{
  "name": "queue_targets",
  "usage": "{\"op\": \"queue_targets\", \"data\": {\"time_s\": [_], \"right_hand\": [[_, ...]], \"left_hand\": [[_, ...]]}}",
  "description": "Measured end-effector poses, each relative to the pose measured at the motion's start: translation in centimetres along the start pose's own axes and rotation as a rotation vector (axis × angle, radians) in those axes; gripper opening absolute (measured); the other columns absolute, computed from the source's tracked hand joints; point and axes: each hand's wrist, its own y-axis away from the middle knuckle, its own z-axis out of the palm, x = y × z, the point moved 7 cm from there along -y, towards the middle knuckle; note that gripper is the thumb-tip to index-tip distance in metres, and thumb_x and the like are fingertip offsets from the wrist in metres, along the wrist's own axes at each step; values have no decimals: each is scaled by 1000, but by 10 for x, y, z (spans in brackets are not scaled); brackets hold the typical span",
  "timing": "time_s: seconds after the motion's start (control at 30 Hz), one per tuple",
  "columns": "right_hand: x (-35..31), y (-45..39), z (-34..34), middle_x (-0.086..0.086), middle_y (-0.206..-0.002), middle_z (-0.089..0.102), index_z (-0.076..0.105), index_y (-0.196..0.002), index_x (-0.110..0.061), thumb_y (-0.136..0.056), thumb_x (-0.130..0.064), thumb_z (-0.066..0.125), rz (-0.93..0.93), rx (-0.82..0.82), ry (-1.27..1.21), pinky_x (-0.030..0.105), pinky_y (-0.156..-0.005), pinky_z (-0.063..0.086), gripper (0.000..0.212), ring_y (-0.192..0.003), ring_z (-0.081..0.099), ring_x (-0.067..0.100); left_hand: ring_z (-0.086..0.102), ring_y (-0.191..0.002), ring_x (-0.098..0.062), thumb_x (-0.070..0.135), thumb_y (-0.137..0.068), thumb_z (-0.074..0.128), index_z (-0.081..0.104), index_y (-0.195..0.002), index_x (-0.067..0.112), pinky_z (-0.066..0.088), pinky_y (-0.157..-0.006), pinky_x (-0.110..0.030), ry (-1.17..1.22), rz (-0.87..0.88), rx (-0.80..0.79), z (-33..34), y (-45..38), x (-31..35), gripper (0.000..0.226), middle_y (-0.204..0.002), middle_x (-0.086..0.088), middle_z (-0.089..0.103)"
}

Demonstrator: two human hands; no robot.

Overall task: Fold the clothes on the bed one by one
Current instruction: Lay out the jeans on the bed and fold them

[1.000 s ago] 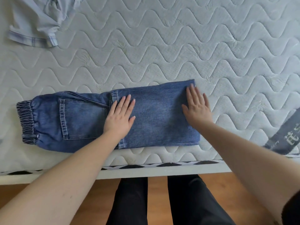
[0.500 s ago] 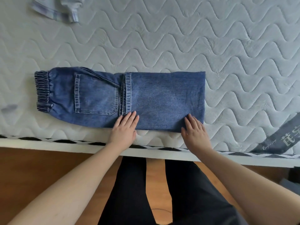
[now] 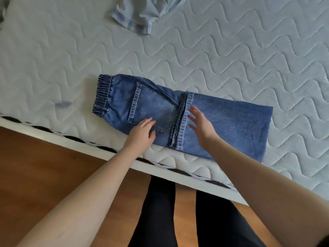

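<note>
Both hands had shifted leftward along the jeans since half a second earlier, when they pressed the near edge of the folded legs. On the bed [image 3: 213, 50], the jeans [image 3: 222, 125] lay near its front edge, legs already doubled back to the pocket. An unfolded pale shirt [image 3: 142, 16] waited farther up. The left hand [image 3: 142, 134] rested flat on the back pocket, fingers straight; the right hand [image 3: 201, 127] hovered over the hems, fingers spread, holding nothing. Probably the next fold called for lifting one end over the other.
</note>
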Motion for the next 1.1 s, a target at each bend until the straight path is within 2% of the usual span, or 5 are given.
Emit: {"op": "queue_targets", "data": {"time_s": [0.43, 0.7, 0.8, 0.97, 1.1], "right_hand": [[-9, -60, 28, 2, -156, 35, 28, -153, -13, -106, -28, 23, -3, 78, -240, 33, -110, 33, 49, -141, 36, 15], [-3, -73, 30, 0, -158, 32, 23, -154, -15, -106, -30, 10, 53, 71, -243, 35, -119, 23, 53, -144, 30, 13], [-8, -70, 33, 1, -159, 30, 22, -154, -15, -106, -30, 9, 59, 56, -260, 34, -119, 22, 52, -145, 28, 14], [-6, -71, 32, 2, -157, 34, 26, -153, -13, -106, -31, 8, 60, 71, -288, 38, -120, 22, 53, -144, 32, 16], [2, -77, 25, 0, -153, 40, 33, -151, -16, -106, -35, 10, 50, 86, -244, 36, -114, 30, 54, -130, 44, 12]], "left_hand": [[41, -134, -36, 12, -85, 59, 47, -138, 6, 35, -110, -49, 8, -144, 514, -104, -43, -114, 55, -145, -19, 46], [52, -125, -31, 40, -95, 56, 40, -142, 9, 44, -97, -38, 468, -578, 351, -100, -52, -190, 58, -138, -12, 53], [61, -93, -24, 44, -93, 60, 59, -115, 11, 44, -77, -31, 504, -544, 286, -104, -54, -191, 40, -104, -2, 64], [67, -91, -22, 34, -86, 73, 63, -108, 20, 51, -78, -31, 814, -570, 72, -107, -61, -190, 28, -104, -2, 69], [68, -85, -20, 24, -89, 64, 65, -88, 28, 53, -79, -35, 653, -460, 124, -141, -51, -162, 4, -88, 5, 70]]}}
